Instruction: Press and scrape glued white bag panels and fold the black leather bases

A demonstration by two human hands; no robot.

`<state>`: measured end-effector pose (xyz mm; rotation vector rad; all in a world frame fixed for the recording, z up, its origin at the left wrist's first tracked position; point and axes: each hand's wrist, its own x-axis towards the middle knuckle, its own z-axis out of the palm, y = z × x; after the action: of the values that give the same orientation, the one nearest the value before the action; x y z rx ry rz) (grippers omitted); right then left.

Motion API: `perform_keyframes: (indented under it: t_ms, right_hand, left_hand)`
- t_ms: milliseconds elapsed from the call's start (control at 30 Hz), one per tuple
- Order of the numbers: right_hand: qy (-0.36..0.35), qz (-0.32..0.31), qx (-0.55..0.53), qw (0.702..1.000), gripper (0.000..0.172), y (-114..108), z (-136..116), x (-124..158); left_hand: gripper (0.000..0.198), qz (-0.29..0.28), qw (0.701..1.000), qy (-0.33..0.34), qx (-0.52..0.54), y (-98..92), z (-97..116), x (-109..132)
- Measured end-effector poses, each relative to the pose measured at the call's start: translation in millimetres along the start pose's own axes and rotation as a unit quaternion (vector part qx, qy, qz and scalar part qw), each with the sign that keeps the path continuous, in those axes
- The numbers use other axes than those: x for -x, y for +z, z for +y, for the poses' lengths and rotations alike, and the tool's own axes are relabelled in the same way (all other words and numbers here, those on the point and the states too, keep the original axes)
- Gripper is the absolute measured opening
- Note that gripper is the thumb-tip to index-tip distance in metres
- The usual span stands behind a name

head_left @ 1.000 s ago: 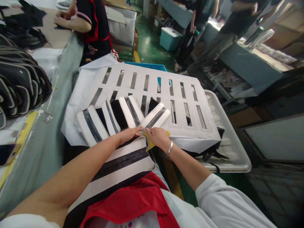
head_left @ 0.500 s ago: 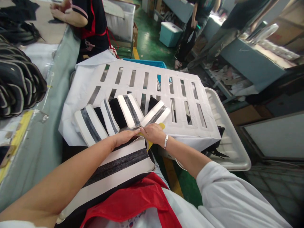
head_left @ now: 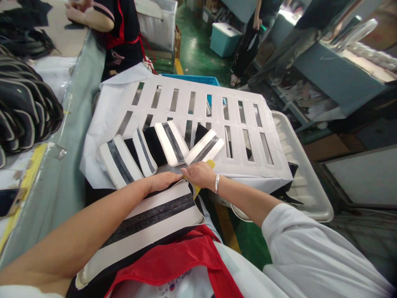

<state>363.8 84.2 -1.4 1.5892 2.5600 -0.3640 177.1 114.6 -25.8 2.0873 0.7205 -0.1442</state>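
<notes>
A large white panel with a black stripe (head_left: 155,215) lies tilted against my body, over the red apron (head_left: 173,260). My left hand (head_left: 164,181) is closed over its far edge, thumb hidden underneath. Close by, at the panel's far right corner, my right hand (head_left: 198,174) is wrapped round a flat yellow tool (head_left: 211,164); its kind does not show. The fingertips of both hands nearly meet. Just beyond them, smaller white pieces with dark stripes (head_left: 171,142) and black backing lie fanned out on a white sheet with rectangular slots (head_left: 198,111).
At left, a table (head_left: 72,107) carries stacked black curved pieces (head_left: 25,103) and a phone (head_left: 10,203). A whitish tray (head_left: 313,194) sits under the sheet at right, a blue crate (head_left: 192,79) behind it. A co-worker (head_left: 124,37) stands at the far left; others stand farther back.
The view has shifted slightly, so the surroundings sit a little differently in the frame. Both hands keep nearly the same place on the panel and the yellow tool.
</notes>
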Motion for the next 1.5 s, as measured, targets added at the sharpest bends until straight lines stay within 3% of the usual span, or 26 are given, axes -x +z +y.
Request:
perform_keyframes:
  t_ms: [267,667,967,1167,1333,1500]
  right_hand:
    - [-0.035,0.015,0.018,0.999,0.056,-0.5,-1.1,4.1]
    - [0.028,0.021,0.017,0.999,0.057,5.7,-13.8,17.7]
    - [-0.077,-0.034,0.028,0.996,0.056,-8.3,-16.1,-3.4]
    - [-0.158,-0.05,0.04,0.985,0.055,-14.4,-23.1,-25.4]
    - [-0.166,-0.065,0.031,0.983,0.056,-11.5,-19.0,-28.9]
    - [-0.129,-0.045,0.031,0.99,0.058,-7.1,-5.2,-15.2]
  left_hand:
    - [0.047,-0.023,0.999,-0.02,0.012,-0.7,16.7,4.7]
    - [0.057,-0.018,0.995,-0.041,0.087,4.4,17.1,7.3]
    - [0.06,-0.019,0.992,-0.094,0.085,3.2,14.5,26.0]
    - [0.069,-0.062,0.986,-0.118,0.102,-7.1,10.5,39.5]
    - [0.068,-0.071,0.981,-0.151,0.098,-7.7,16.3,36.5]
    - [0.07,-0.059,0.983,-0.145,0.1,-2.5,17.9,19.6]
